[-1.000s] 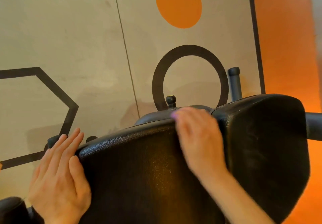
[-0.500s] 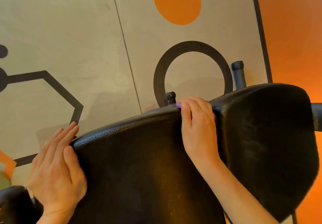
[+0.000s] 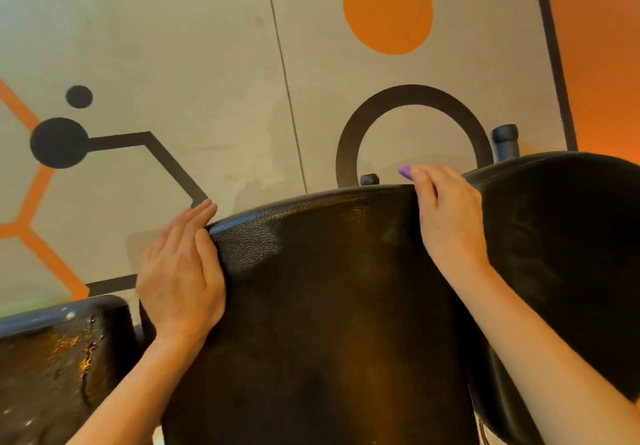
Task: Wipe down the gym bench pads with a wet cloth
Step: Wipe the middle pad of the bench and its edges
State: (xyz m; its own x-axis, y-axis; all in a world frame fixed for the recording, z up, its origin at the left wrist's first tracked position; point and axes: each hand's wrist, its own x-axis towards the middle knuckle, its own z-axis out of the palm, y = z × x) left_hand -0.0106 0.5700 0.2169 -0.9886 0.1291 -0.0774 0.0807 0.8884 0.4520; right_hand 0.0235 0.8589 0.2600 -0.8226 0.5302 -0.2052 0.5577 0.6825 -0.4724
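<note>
**Both hands on the edge of the black bench pad**

A large black bench pad point(image 3: 318, 306) fills the lower centre of the frame, its long axis running from the bottom edge up toward the middle, where its rounded top edge ends. The left hand point(image 3: 180, 271) lies on the pad's upper left corner, fingers straight and together along the side, thumb laid on the face of the pad. The right hand point(image 3: 446, 216) is at the top edge right of centre, its fingers curled over that edge; a small purple piece point(image 3: 404, 172) shows at the fingertips, too small to tell whether it is the cloth.

A second black pad point(image 3: 561, 254) stands at the right of the frame, just beside the first. A third pad point(image 3: 59, 358) at the lower left shows shiny streaks and spots on its surface.

Behind, the wall point(image 3: 207, 46) is beige with an orange circle point(image 3: 388, 6) at the top, a black ring point(image 3: 414, 126) below it, and hexagon lines at the left. A dark tube end point(image 3: 505, 138) rises above the right pad.
</note>
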